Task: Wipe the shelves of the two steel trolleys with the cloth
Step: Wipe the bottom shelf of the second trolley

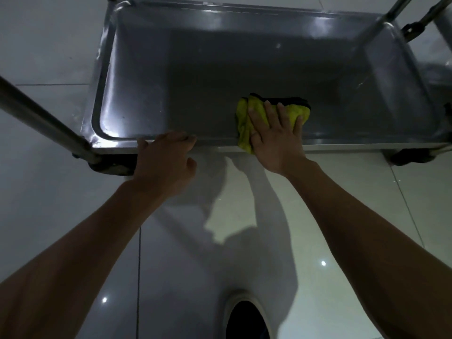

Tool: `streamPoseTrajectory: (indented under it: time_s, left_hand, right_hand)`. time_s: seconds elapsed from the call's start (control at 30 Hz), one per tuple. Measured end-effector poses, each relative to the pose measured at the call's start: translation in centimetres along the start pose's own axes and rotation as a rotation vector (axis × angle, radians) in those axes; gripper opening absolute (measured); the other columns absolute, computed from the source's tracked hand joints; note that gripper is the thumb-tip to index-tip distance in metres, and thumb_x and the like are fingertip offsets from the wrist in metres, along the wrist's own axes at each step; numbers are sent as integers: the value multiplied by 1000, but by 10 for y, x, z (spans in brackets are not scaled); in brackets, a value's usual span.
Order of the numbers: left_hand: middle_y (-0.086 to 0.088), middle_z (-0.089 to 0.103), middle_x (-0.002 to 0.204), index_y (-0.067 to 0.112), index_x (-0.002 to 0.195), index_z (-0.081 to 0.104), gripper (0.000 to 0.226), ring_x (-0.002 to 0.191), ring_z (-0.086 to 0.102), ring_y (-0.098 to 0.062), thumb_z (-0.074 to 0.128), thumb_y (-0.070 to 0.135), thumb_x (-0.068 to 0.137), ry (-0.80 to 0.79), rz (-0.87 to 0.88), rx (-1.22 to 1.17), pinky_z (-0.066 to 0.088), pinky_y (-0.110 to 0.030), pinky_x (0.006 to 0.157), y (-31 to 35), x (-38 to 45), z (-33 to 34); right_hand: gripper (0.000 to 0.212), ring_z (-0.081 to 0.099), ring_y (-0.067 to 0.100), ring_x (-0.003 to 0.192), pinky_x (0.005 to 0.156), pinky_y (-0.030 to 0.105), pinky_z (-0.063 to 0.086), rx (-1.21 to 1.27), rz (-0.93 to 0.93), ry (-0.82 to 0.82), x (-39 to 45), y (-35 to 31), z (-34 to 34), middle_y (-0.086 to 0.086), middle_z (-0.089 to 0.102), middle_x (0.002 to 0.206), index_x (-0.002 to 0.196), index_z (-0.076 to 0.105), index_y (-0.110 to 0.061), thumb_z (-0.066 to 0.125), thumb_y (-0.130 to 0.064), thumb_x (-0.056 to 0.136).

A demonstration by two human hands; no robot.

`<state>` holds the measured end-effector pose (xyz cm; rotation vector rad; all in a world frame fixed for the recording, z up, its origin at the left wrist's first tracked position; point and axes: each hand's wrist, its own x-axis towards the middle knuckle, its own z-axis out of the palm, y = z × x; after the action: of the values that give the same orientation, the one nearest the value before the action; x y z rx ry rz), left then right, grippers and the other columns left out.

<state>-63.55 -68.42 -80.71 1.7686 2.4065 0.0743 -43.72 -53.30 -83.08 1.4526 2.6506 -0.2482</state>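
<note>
A low steel trolley shelf with a raised rim fills the upper half of the head view. A yellow-green cloth with a dark edge lies on the shelf's near side, draped partly over the front rim. My right hand presses flat on the cloth, fingers spread. My left hand grips the shelf's front rim to the left of the cloth, fingers curled over the edge.
A steel trolley post slants in from the left to the near-left corner above a black caster. More steel tubes rise at the far right. Glossy pale floor tiles surround the trolley.
</note>
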Motion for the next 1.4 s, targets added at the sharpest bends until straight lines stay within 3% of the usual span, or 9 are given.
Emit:
streamPoseTrajectory:
  time_s: [0.23,0.43,0.57,0.67,0.93,1.07,1.17,1.4]
  left_hand:
    - [8,54,137,30,140,51,57,124,53,-21,56,34,83,-54,29,41,28,-65,109,0,-17,-6]
    - [2,53,141,26,142,50,55,129,50,-25,56,36,89,-50,75,-51,39,-51,106,-18,-37,-8]
    - [-8,67,115,17,118,68,34,106,61,-33,54,28,90,187,-116,-12,52,-46,84,-72,-55,-15]
    - [-9,68,102,18,112,71,31,94,63,-35,51,23,89,166,-190,74,52,-43,76,-103,-70,-14]
    - [5,59,131,33,142,51,50,125,50,-29,49,30,91,109,-198,100,43,-47,95,-128,-87,-13]
    - [-5,55,133,25,139,55,51,119,56,-29,57,30,88,135,-261,-30,45,-41,90,-141,-95,-7]
    - [-4,56,135,18,134,59,45,115,58,-27,57,27,89,164,-262,-66,46,-38,90,-150,-99,-6]
    - [-1,60,128,15,118,65,34,104,62,-26,51,29,91,159,-279,-25,44,-35,84,-163,-102,-11]
  right_hand:
    - [57,-5,29,155,120,65,0,-35,-52,4,-14,-15,5,1,-2,169,160,0,-37,18,-43,106]
    - [58,-4,30,155,119,66,1,-56,-68,14,-27,-27,8,4,-1,169,160,1,-34,19,-43,105]
    - [58,-5,31,155,118,67,1,-51,-82,25,-28,-42,9,4,-1,169,160,2,-34,18,-42,105]
    - [58,-9,29,154,118,67,-2,-29,-89,-4,-22,-64,11,2,-4,169,159,-2,-37,17,-44,104]
    - [58,-7,30,155,116,67,-5,-42,-295,3,6,-177,21,2,-2,169,160,9,-34,21,-47,105]
    - [61,-10,29,155,116,63,-13,-15,-383,-24,27,-231,32,1,-4,169,160,8,-35,19,-50,102]
    - [62,-7,33,154,114,68,-8,-14,-418,2,37,-266,37,4,-1,169,159,8,-36,28,-47,101]
    - [56,-4,32,154,116,70,-1,-48,-595,4,54,-308,32,3,3,168,159,12,-39,27,-45,105]
